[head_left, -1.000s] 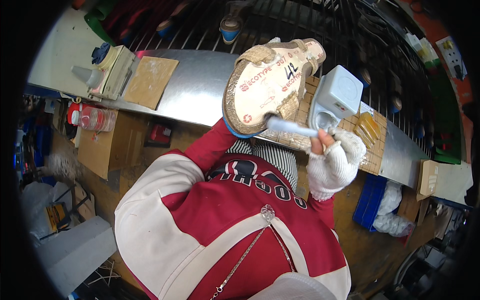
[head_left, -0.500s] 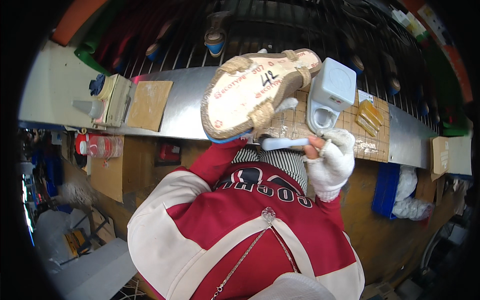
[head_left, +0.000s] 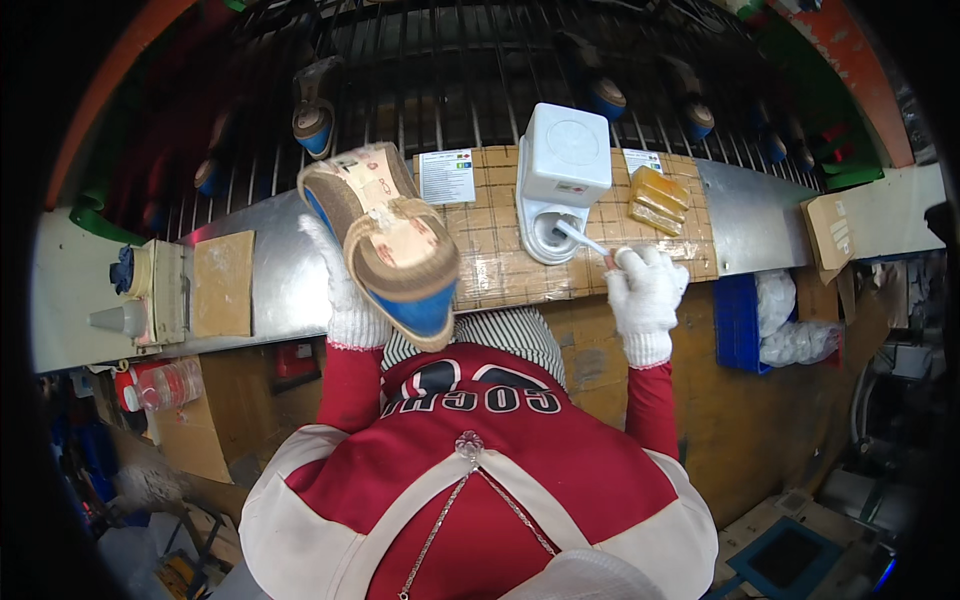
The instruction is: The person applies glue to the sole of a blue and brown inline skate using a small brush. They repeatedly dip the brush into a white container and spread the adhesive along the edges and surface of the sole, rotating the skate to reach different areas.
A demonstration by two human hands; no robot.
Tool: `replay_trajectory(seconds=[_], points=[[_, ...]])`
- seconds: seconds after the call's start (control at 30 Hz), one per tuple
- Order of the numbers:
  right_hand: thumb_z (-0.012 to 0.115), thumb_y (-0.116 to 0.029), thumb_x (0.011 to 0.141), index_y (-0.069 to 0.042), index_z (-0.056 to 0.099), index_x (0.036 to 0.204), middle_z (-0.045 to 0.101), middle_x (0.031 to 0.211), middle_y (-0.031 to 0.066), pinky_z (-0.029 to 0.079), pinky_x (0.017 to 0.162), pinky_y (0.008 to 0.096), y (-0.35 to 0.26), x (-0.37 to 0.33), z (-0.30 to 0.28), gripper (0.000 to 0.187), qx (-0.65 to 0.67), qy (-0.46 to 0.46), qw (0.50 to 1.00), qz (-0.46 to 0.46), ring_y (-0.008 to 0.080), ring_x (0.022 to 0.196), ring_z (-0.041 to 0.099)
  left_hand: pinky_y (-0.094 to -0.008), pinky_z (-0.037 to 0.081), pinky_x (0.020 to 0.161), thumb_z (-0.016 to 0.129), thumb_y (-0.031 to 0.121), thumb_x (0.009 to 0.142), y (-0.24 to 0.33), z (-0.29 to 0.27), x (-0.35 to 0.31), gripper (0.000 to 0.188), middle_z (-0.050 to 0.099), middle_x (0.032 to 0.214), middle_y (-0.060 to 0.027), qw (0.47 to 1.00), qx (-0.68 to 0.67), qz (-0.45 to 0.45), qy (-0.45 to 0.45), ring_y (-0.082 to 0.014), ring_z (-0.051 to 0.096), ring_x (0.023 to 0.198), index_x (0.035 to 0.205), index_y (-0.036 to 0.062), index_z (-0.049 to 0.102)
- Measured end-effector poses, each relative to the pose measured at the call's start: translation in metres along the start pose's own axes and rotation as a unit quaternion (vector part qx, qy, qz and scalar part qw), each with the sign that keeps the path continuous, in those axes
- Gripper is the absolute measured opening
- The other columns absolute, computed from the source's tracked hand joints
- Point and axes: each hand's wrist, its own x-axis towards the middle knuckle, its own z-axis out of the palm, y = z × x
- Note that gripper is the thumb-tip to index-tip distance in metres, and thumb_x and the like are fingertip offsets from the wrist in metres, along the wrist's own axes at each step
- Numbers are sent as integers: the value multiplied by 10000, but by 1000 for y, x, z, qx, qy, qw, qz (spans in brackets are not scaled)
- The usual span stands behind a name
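Observation:
My left hand, in a white glove, is closed around a sandal with braided straps, a pale insole and a blue form inside it. The sandal is tilted with its blue end toward me; it hides some of my fingers. In my right hand, gloved with bare fingertips, is a brush held by its pale handle. Its head end dips into the round cup of a white glue pot, where the bristles are hidden.
Wrapped cardboard covers part of the metal bench. Yellowish blocks sit right of the pot. Behind runs a rack of rods carrying other shoes. At left lie a brown board and a grey cone.
My right hand has brought the brush from beside the sandal into the pot's cup. My left hand has swung the sandal to the left and turned its blue end toward me.

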Motion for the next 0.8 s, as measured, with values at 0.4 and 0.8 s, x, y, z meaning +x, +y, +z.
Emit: replay_trajectory(seconds=[0.4, 0.8], points=[[710, -194, 892, -71, 684, 868, 614, 710, 75, 413, 648, 374, 20, 16, -3, 128, 128, -86, 988, -2, 227, 640, 587, -454, 436, 1122, 589, 291, 995, -14, -51, -3, 579, 590, 1260, -201, 986, -108, -127, 21, -304, 636, 1083, 1462, 5, 402], [844, -111, 745, -81, 755, 890, 688, 926, 74, 439, 781, 352, -31, 36, -19, 173, 187, 131, 972, -48, 231, 848, 608, -405, 551, 1008, 665, 678, 852, -33, 33, -4, 906, 599, 1355, -167, 969, 194, -152, 26, -260, 643, 1175, 1474, 64, 426]])
